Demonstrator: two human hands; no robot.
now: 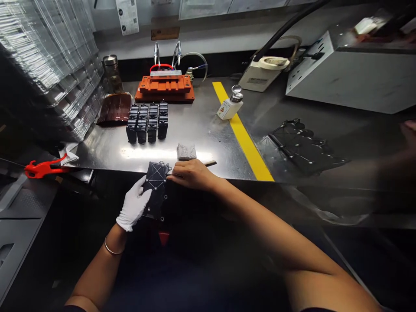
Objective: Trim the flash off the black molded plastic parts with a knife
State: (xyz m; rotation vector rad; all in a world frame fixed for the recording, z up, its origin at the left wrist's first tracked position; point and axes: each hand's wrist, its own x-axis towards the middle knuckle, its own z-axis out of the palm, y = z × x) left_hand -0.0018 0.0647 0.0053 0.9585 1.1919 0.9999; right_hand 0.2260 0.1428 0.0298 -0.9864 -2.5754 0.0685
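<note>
My left hand (134, 203), in a white glove, is closed around a black plastic cover (156, 184) with X-shaped ribs and small screw bosses. The cover stands tilted just off the bench's front edge. Bare and pinched, my right hand (191, 173) is at the cover's upper right edge. A thin dark tip shows at its fingers, touching or very near the cover; most of that thin tool is hidden. Behind the hand a slim stick (210, 163) with a dark end shows; whether it belongs to the same tool I cannot tell. A grey folded pad (186, 152) lies just beyond.
Several black parts (147, 122) stand in a row before an orange fixture (165, 86). A white pump bottle (231, 104) stands by yellow tape (247, 143). More black covers (302, 145) lie right. Clear trays (48, 56) are stacked left, near a red air gun (42, 168). Another person's hand (411, 128) shows at far right.
</note>
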